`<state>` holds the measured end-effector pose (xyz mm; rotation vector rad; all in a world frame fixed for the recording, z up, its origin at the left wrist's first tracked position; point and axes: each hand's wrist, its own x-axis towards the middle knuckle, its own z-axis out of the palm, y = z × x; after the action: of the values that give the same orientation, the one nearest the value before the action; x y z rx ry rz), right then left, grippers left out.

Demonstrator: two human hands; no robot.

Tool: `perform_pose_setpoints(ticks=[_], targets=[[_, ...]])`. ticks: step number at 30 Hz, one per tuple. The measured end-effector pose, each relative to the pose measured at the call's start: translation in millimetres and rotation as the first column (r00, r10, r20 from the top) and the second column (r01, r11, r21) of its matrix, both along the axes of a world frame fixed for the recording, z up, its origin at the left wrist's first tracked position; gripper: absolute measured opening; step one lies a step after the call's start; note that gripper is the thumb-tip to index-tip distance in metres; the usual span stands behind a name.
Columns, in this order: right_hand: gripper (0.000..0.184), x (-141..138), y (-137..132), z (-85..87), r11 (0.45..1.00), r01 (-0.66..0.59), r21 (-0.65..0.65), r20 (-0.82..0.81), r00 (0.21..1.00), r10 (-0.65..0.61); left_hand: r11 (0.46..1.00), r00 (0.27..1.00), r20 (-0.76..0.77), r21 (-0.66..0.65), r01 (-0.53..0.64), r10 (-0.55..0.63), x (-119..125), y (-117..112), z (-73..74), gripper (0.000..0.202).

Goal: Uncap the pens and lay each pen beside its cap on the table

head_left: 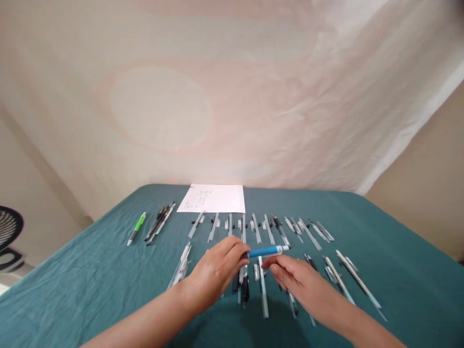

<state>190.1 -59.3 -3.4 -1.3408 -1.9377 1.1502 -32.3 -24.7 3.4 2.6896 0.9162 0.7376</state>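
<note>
My left hand (219, 268) is closed around the dark end of a blue pen (266, 251), which it holds sideways above the table. The pen's white-and-blue end points to the right. My right hand (308, 285) is just below and right of the pen, its fingers loosely bent and apart, with nothing visible in them. Under both hands lie several pen parts, among them a clear pen barrel (264, 295) and a dark pen piece (245, 285). The hands hide some of this nearer row.
A teal cloth (90, 285) covers the table. Behind my hands runs a row of clear barrels and caps (255, 227). A green pen (137, 227) and a bunch of dark pens (159, 222) lie left. White paper (213, 198) with writing is at the back; a black fan (10, 227) stands far left.
</note>
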Motion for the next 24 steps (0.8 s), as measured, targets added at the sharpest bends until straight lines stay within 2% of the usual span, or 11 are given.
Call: perform_pose_setpoints(ticks=[2, 5, 9, 12, 18, 22, 24], targets=[[0.035, 2.2, 1.1, -5.8, 0.992, 0.036, -0.119, -0.103, 0.993, -0.048, 1.0, 0.999, 0.034, -0.014, -0.006, 0.007, -7.0, -2.4, -8.1, 0.021], [0.039, 4.3, 3.7, -13.3, 0.968, -0.008, -0.249, -0.192, 0.98, -0.041, 1.0, 0.995, 0.094, -0.009, -0.012, 0.013, -14.0, -4.2, -21.0, 0.021], [0.037, 3.4, 3.5, -22.9, 0.98, 0.009, -0.199, -0.121, 0.992, -0.034, 1.0, 0.981, 0.194, -0.025, 0.0, 0.005, -18.4, -2.9, -37.3, 0.023], [0.041, 5.4, 2.1, -29.5, 0.963, 0.019, -0.27, -0.157, 0.986, -0.064, 1.0, 0.973, 0.232, -0.02, 0.014, -0.009, -22.3, 1.1, -43.6, 0.024], [0.044, 10.8, -0.3, -26.7, 0.854, -0.138, -0.501, -0.297, 0.955, -0.019, 0.999, 0.988, 0.149, 0.041, 0.027, -0.032, -27.4, 5.9, -42.8, 0.025], [0.04, 14.5, -0.2, -22.4, 0.757, -0.214, -0.617, -0.364, 0.931, -0.033, 0.994, 0.999, 0.009, 0.101, 0.036, -0.037, -27.2, 4.6, -38.0, 0.015], [0.038, 15.9, 0.4, -23.2, 0.726, -0.246, -0.643, -0.397, 0.917, -0.041, 0.992, 0.997, -0.064, 0.112, 0.056, -0.049, -25.9, 3.3, -35.4, 0.014]])
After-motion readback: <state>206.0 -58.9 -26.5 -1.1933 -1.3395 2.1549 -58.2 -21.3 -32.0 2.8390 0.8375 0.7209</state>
